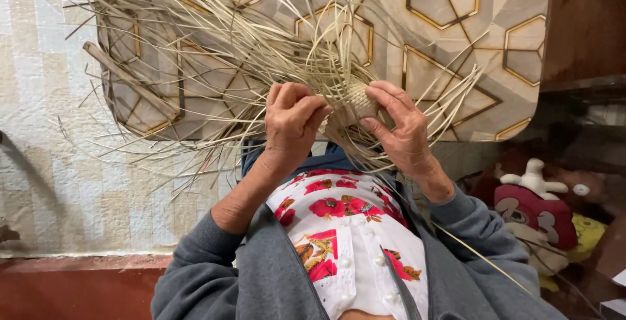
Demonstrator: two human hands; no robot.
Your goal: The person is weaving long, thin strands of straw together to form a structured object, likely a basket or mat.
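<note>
- A small woven piece [357, 101] of pale straw is held between the two hands, just in front of the near edge of the table [450, 46] with the hexagon pattern.
- The left hand [291, 121] is closed on strands at the left side of the woven piece, fingers curled and thumb pressed in; the right hand [401, 124] is clamped on its right side, thumb under and fingers over.
- Loose straw strands [215, 53] fan out from the woven piece, left and far across the table and down toward the lap.
- The step in hand is judged to be the plaiting of strands into the woven piece. It is best done with the finished part pinned firmly by the right hand, one strand at a time drawn snug by the left, and the free ends kept spread so that none are crossed by mistake.
- The near face of the woven piece is covered by the fingers, so the strand being worked cannot be picked out.
- A flat stick [127, 79] lies under the strands, left of the woven piece; its far end is buried.
- Soft toys [538, 209] right of the woven piece, below the table, sit in shadow and are partly cut off.
</note>
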